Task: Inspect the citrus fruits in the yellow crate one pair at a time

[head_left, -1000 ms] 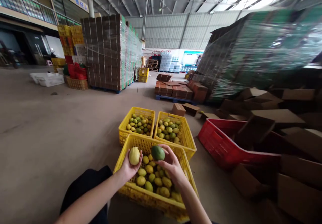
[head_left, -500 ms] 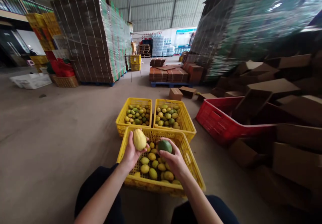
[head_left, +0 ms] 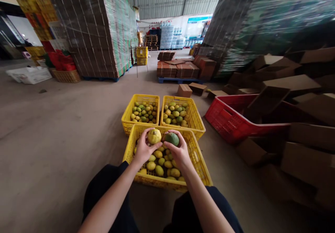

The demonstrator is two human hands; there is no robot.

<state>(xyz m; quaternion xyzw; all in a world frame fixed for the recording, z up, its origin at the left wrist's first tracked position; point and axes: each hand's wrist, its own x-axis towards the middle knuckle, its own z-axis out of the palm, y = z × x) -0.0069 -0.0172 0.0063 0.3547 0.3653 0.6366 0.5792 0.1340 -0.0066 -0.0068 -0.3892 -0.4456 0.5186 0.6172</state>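
Note:
My left hand (head_left: 143,149) is closed around a yellow lemon (head_left: 154,136), its rounded end turned towards me. Beside it, my right hand (head_left: 181,150) grips a dark green lemon (head_left: 172,139). Both hands are over the near yellow plastic crate (head_left: 167,184), thumbs almost meeting between the two fruits. Inside that crate lie loose yellow and yellow-green lemons (head_left: 159,170), partly hidden by my hands. Behind it, a left yellow crate (head_left: 126,117) and a right yellow crate (head_left: 198,122) stand side by side, each with a layer of mixed yellow and green lemons.
A red crate (head_left: 222,119) with cardboard in it stands to the right, among heaped open cartons (head_left: 306,161). Flattened brown boxes (head_left: 166,70) lie on a blue pallet ahead. Tall wrapped stacks rise at the left (head_left: 86,34) and right (head_left: 243,27). Concrete floor (head_left: 65,128) stretches to the left.
My left hand has turned the yellow lemon from upright to end-on and brought it closer to the green one. Both hands sit slightly higher in view. The camera has tipped down a little.

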